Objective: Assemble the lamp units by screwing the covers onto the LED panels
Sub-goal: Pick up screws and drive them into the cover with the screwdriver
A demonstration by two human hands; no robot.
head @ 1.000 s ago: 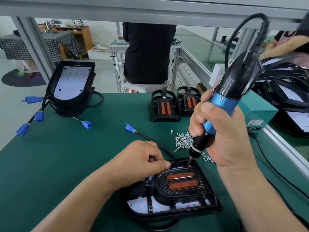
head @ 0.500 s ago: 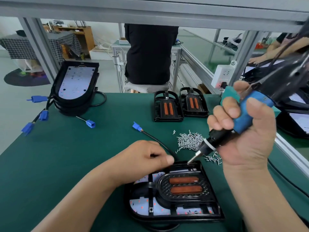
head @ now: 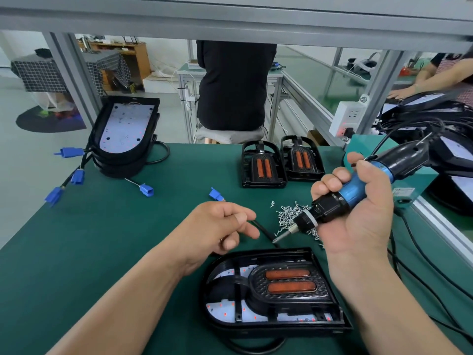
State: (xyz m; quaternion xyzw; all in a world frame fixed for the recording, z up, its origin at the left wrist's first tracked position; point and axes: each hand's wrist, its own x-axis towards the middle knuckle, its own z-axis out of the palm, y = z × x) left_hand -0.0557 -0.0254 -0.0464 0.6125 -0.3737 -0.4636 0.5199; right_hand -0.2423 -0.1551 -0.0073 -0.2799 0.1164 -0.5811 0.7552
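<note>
Reaching for next screw, likely: left hand point(head: 222, 226) loose, empty, beside screws point(head: 288, 216); right hand point(head: 358, 208) grips screwdriver point(head: 330, 208), off cover point(head: 286, 293).

Left hand point(head: 220, 226), right hand point(head: 358, 219): bare. Left forearm point(head: 122, 301), right forearm point(head: 384, 308): bare from wrist down to frame edge; upper arms and clothing out of frame. Left thumbnail point(head: 240, 218): short, trimmed, plain. Second left nail point(head: 229, 244): same, short and plain. Tiny reddish glint point(head: 222, 239) on left finger: ring or not, too small to tell. Right hand nails mostly turned away, can't tell. Skin creases at right wrist point(head: 343, 252) and over right knuckles point(head: 330, 181).
</note>
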